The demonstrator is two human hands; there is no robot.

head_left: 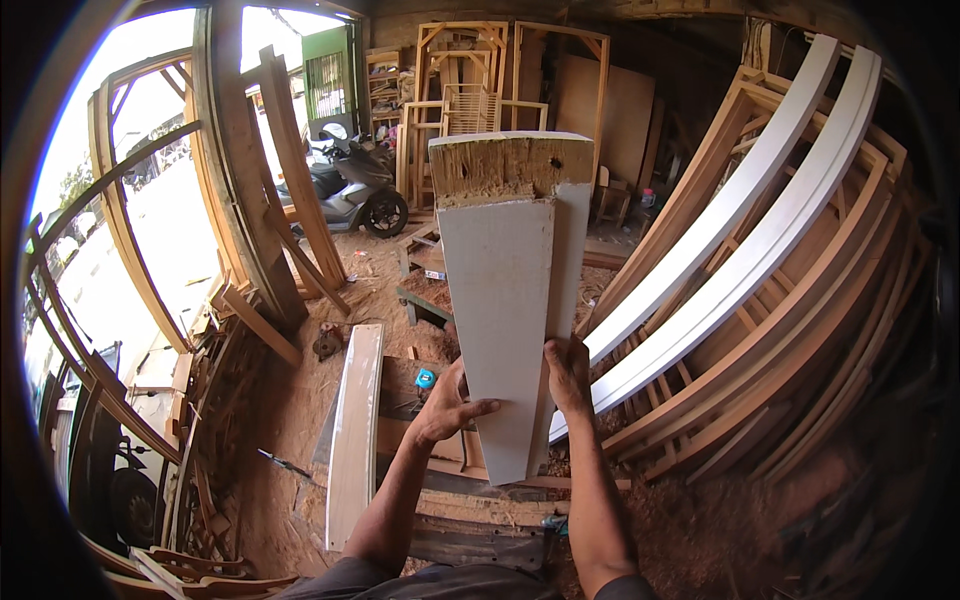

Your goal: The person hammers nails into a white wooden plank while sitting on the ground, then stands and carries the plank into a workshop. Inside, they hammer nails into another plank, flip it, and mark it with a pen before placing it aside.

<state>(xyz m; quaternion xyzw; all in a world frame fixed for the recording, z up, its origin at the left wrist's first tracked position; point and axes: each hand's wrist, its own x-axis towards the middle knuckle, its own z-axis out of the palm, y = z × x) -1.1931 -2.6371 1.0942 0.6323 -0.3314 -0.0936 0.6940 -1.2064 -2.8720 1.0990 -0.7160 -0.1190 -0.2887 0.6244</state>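
A long white-painted wooden board (500, 320) stands up in front of me, its bare, rough wood end (515, 168) at the top. A step runs down the right side of its face. My left hand (448, 408) is closed round the left edge, thumb lying across the white face. On the opposite edge my right hand (568, 378) grips with its thumb at the front; its other fingers are mostly hidden behind. Just beyond my left hand, a blue tape measure (425, 379) rests on the wooden workbench (480, 545). A pale board with white streaks (354, 430) lies left of my left forearm.
Two long white mouldings (735, 190) lean at the right against stacked wooden frames (800, 370). A thin pointed tool (285, 463) lies on the dusty floor at left. Wooden posts (245, 160) stand at the bright opening; a scooter (350, 185) and door frames (560, 40) are behind.
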